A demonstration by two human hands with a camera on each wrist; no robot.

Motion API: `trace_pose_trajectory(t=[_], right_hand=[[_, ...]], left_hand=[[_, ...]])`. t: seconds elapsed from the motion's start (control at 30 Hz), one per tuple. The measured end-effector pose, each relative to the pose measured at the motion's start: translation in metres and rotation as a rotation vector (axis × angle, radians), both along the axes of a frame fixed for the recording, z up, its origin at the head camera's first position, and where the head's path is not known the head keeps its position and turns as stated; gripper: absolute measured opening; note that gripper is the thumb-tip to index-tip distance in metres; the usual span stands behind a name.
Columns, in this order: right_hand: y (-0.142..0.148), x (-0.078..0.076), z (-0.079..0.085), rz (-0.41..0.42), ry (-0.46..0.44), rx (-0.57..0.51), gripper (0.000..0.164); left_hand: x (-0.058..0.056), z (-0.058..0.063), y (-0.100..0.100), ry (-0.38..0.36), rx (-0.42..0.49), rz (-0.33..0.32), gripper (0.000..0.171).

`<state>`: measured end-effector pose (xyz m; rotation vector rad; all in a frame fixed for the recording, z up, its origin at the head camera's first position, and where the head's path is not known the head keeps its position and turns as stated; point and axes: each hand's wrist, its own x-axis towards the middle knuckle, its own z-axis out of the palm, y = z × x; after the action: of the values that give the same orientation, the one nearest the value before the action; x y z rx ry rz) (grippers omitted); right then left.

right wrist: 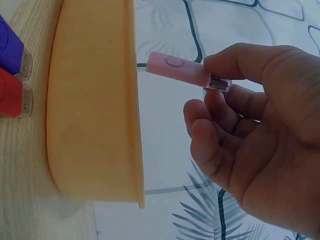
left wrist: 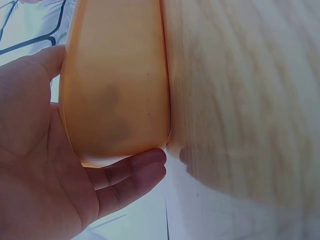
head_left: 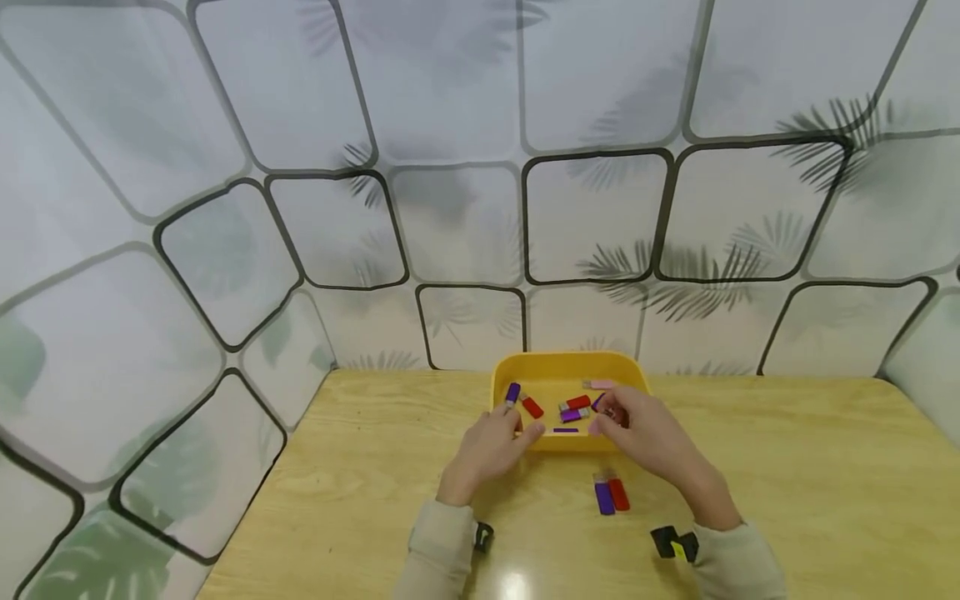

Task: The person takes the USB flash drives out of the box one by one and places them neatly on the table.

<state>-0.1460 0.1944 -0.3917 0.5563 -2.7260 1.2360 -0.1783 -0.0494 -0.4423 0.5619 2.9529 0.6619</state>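
Between the thumb and fingers of my right hand (head_left: 651, 433) is a pink USB flash drive (right wrist: 179, 69), pinched near its clear-capped end. That drive is raised at the front right rim of a yellow plastic bin (head_left: 570, 443). My left hand (head_left: 491, 446) grips the bin's left front corner, thumb at the rim and fingers against the outer wall (left wrist: 117, 60). Inside the bin lie several more flash drives, among them a red one (head_left: 532, 407), a purple one (head_left: 513, 392) and a pink one (head_left: 600, 385). The front wall partly hides some of them.
On the wooden table (head_left: 360, 483), in front of the bin, a purple flash drive (head_left: 604, 498) and a red flash drive (head_left: 619, 495) lie side by side. A patterned wall covering (head_left: 465, 225) stands behind the table and along its left side.
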Motion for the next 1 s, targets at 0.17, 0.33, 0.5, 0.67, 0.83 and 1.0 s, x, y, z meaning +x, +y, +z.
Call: trace_pose_trajectory(t=[0.17, 0.33, 0.5, 0.67, 0.83, 1.0], right_hand=[[0.0017, 0.0000, -0.0017, 0.003, 0.008, 0.046, 0.005], [0.0024, 0.0002, -0.0040, 0.022, -0.001, 0.042, 0.004], [0.0024, 0.0022, -0.0039, 0.021, -0.031, 0.071, 0.003], [0.0016, 0.0051, -0.0020, 0.030, -0.042, 0.116, 0.009], [0.0002, 0.0053, -0.0016, 0.061, -0.065, 0.123, 0.013], [0.0005, 0.0043, -0.0046, 0.085, -0.105, 0.130, 0.021]], left_hand=[[-0.0014, 0.0023, -0.0007, -0.003, 0.003, -0.005, 0.052], [-0.0006, 0.0031, -0.0006, -0.001, 0.004, -0.008, 0.052], [0.0002, 0.0021, -0.0010, -0.003, 0.004, -0.011, 0.051], [-0.0003, 0.0021, -0.0009, -0.005, 0.002, -0.012, 0.051], [-0.0008, 0.0026, -0.0008, -0.006, 0.001, -0.009, 0.051], [-0.0012, 0.0034, -0.0009, -0.013, 0.002, -0.007, 0.051]])
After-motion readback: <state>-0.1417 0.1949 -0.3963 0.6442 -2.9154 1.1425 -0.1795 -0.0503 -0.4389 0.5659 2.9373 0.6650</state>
